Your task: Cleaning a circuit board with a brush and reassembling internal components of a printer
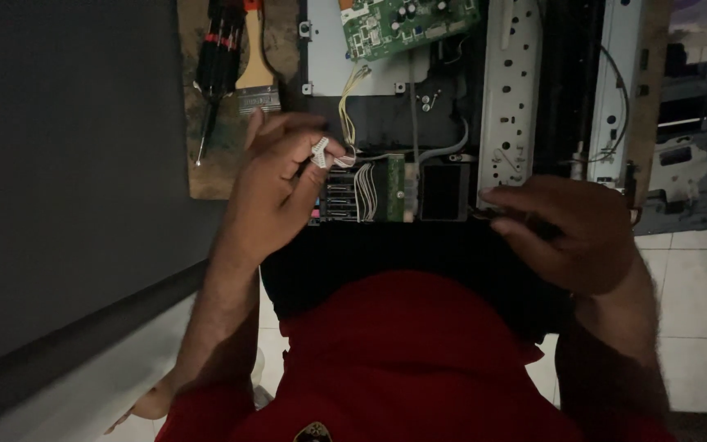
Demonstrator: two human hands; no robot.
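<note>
From the head view, my left hand [276, 184] pinches a small white connector [320, 152] just above the black carriage unit [370, 192]; it looks light and fragile, best gripped by its plastic body. My right hand [562, 229] curls closed on the unit's right edge.

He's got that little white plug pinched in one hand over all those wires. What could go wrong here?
The left hand pinches a small white connector on thin wires; a hard tug might strain or tear them. The light is dim, so the connector could be seated in the wrong place among the black cartridge block. The right hand steadies the dark housing's edge; a slip could jolt the open machine.
</note>
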